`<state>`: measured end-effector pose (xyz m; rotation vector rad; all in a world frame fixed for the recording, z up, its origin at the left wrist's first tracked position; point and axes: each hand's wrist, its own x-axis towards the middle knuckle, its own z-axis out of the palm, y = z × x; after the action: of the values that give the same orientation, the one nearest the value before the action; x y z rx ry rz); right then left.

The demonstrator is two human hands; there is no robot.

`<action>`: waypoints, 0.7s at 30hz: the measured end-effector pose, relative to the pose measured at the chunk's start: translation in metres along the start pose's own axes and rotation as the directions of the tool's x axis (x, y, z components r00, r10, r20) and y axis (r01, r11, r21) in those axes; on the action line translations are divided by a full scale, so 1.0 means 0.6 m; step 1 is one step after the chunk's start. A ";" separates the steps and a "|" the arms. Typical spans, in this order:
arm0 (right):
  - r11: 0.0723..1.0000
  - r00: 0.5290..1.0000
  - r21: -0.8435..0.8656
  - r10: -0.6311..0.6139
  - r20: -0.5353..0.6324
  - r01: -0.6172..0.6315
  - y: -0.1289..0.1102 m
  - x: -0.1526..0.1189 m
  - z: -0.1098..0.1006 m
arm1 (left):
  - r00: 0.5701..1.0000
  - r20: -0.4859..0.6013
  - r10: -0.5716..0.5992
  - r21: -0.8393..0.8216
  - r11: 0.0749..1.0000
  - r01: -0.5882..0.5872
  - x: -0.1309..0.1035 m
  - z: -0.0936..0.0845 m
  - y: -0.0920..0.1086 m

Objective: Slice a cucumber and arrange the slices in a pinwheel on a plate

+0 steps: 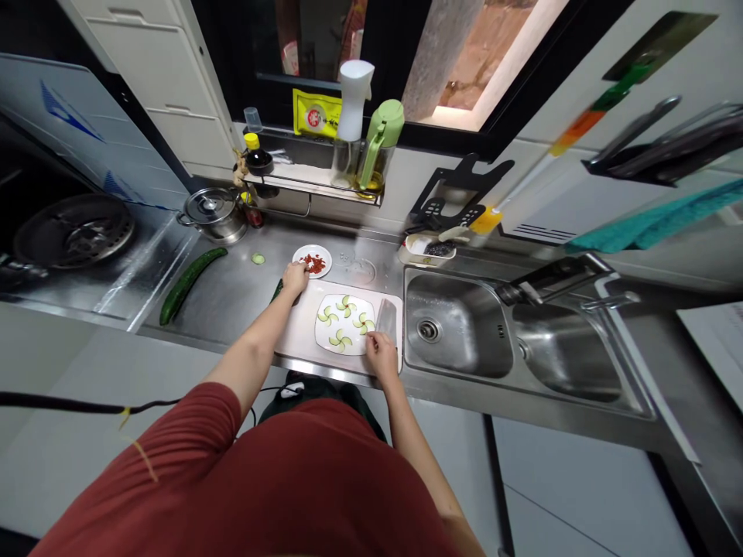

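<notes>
A white square plate [330,340] lies on the pale cutting board [302,321], bearing several pinwheels of green cucumber slices [340,340]; red bits show at the centre of some. My right hand [381,356] is at the plate's right edge, fingertips pinched together beside the right-hand pinwheel; what they hold is too small to see. Behind the board, my left hand [296,278] is at the near left rim of a small round plate [304,252] of chopped red pieces [314,264], its fingers bent and partly hidden. A knife [386,320] rests on the board's right side.
A whole cucumber [191,285] and a cut end piece [258,258] lie at the left, near a lidded pot [213,215]. The double sink [458,321] adjoins the board on the right. A bottle shelf [307,179] overhangs the back.
</notes>
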<state>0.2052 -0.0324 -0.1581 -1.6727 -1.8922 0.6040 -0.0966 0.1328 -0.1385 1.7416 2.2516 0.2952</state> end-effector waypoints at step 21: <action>1.000 1.000 0.016 0.019 -0.017 -0.019 0.003 -0.002 -0.005 | 0.998 -0.026 -0.053 -0.144 0.988 0.049 0.051 0.013 -0.004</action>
<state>0.2085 -0.0334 -0.1570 -1.6821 -1.8564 0.6085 -0.1034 0.1614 -0.1494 1.6147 2.2312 0.4625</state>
